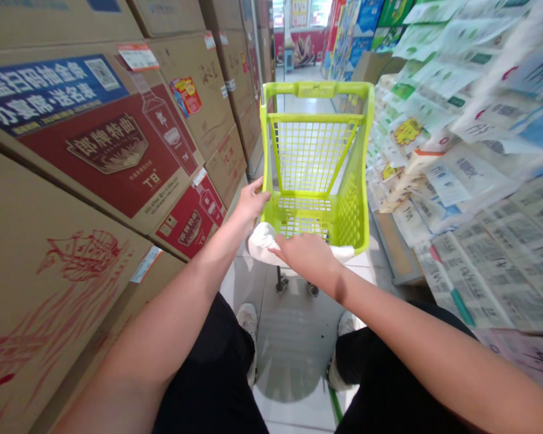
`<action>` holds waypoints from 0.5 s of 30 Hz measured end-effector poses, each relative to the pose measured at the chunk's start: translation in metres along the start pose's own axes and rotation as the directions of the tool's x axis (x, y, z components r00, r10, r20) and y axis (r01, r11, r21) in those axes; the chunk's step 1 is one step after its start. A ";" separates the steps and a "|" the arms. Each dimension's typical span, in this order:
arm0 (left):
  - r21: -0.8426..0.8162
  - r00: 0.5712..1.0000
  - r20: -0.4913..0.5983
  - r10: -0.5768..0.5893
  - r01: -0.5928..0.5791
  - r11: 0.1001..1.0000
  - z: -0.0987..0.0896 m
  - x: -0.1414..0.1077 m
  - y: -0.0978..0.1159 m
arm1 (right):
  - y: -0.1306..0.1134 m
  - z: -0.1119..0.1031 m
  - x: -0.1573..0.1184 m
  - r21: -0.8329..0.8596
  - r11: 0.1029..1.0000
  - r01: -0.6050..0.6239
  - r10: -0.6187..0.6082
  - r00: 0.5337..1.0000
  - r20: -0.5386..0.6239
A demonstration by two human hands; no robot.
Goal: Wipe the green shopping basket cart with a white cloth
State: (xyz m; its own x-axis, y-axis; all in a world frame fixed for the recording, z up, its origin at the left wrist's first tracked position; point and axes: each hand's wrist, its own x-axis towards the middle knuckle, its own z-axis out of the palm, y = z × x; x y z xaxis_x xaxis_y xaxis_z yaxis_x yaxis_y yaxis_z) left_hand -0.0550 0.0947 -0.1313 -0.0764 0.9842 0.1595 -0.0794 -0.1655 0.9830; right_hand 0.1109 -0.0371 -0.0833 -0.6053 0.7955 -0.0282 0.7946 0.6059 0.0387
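Note:
A lime-green plastic shopping cart (362,181) with a grid back panel stands upright in front of me, its basket facing my side. My left hand (252,204) grips the cart's left edge, with the thumb and fingers bent at the rim. On the near lower edge of the basket, my right hand (305,250) holds a white cloth (263,242) pressed against the plastic. The cloth bunches out to the left of that hand, and another part of it shows on the right. My right fingertips are partly hidden under the hand.
Stacked cardboard cartons (181,175) with price tags line the left side. Packs of wrapped paper goods (470,132) with handwritten prices rise on the right. The tiled floor (285,337) runs ahead between them, and a small blue stool (289,59) stands far back.

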 end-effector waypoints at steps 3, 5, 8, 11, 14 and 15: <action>-0.018 0.998 0.057 0.021 -0.020 1.000 -0.012 0.005 0.006 | 0.010 -0.001 -0.006 -0.003 1.000 -0.030 0.030 0.999 0.032; -0.021 0.992 0.121 0.042 -0.039 0.999 -0.021 0.008 0.010 | 0.021 -0.001 -0.012 -0.025 0.998 -0.057 0.058 0.996 0.062; -0.033 0.984 0.175 0.043 -0.038 0.999 -0.028 0.011 0.013 | 0.039 0.000 -0.021 -0.058 0.996 -0.062 0.066 0.995 0.075; -0.047 0.995 0.096 0.027 -0.023 0.999 -0.023 0.012 0.010 | 0.046 -0.001 -0.026 -0.071 0.995 -0.065 0.071 0.994 0.084; -0.018 0.999 -0.038 0.000 -0.001 1.000 -0.009 0.012 0.001 | 0.039 -0.001 -0.023 -0.067 0.994 -0.084 0.091 0.991 0.101; -0.004 0.998 -0.067 -0.008 0.008 1.000 -0.004 0.011 -0.002 | 0.034 -0.001 -0.020 -0.059 0.994 -0.087 0.092 0.991 0.096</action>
State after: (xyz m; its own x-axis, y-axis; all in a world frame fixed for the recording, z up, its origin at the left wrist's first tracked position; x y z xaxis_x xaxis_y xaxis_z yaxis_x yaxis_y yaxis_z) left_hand -0.0600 0.1054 -0.1324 -0.1425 0.9791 0.1452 -0.0843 -0.1582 0.9838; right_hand 0.1502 -0.0328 -0.0804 -0.5220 0.8444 -0.1203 0.8400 0.5334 0.0995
